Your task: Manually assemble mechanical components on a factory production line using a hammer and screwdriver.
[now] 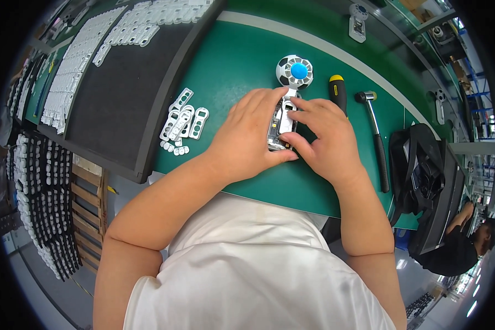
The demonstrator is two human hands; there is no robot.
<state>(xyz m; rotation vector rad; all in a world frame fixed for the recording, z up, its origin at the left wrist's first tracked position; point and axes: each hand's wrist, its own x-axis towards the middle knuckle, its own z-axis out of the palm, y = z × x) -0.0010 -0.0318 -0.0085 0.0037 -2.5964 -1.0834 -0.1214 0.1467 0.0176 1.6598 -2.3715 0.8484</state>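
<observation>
A handheld fan (298, 70) lies on the green mat, its round head patterned like a black-and-white football with a blue centre. Its handle (274, 135) is exposed, showing small electronic parts inside. My left hand (247, 132) is wrapped along the handle's left side, thumb at the bottom end. On the right, the fingers and thumb of my right hand (331, 137) pinch a white cover plate (285, 122) over the handle. Whether the plate is seated cannot be seen. Several similar white cover plates (182, 121) and small white button pieces (176, 148) lie left of my left hand.
Right of the fan lie a yellow-and-black screwdriver (338, 91) and a small hammer (379, 143). A black bag (418, 165) sits at the right edge. At left, a large black tray (124, 104) holds rows of white parts. A co-worker (459, 250) is far right.
</observation>
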